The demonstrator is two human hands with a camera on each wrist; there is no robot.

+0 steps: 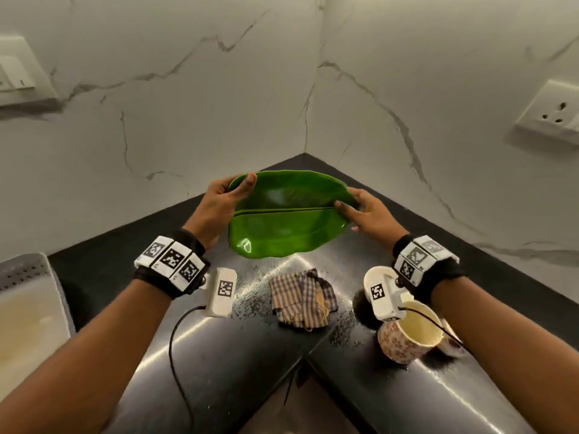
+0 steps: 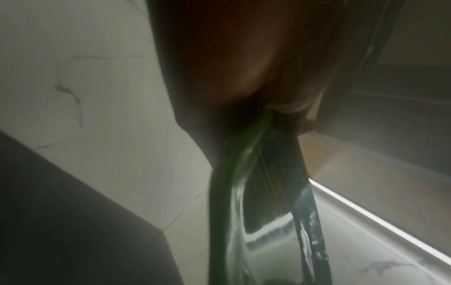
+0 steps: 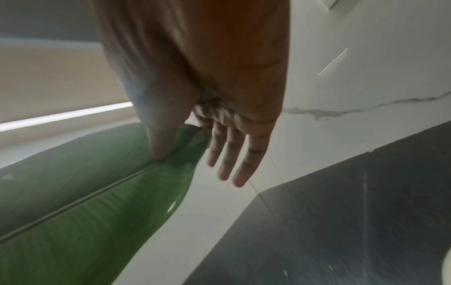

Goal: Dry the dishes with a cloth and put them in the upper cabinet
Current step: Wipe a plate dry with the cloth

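Note:
A glossy green leaf-shaped plate (image 1: 282, 227) is held tilted above the black counter (image 1: 219, 355), in the corner of the walls. My left hand (image 1: 228, 198) grips its left end, thumb on the upper face and fingers behind. My right hand (image 1: 360, 208) pinches the right tip, thumb on top. In the right wrist view the thumb lies on the plate (image 3: 97, 202) while the other fingers (image 3: 229, 154) stretch out straight past its edge. In the left wrist view the plate (image 2: 234, 192) runs edge-on out of my palm (image 2: 231, 57). A checked cloth (image 1: 302, 297) lies crumpled on the counter below.
A floral cup (image 1: 410, 336) stands on the counter under my right forearm. A grey perforated rack (image 1: 28, 277) sits at the left edge. Marble walls meet behind the plate, with a socket (image 1: 551, 111) on the right and a switch plate (image 1: 15, 73) on the left.

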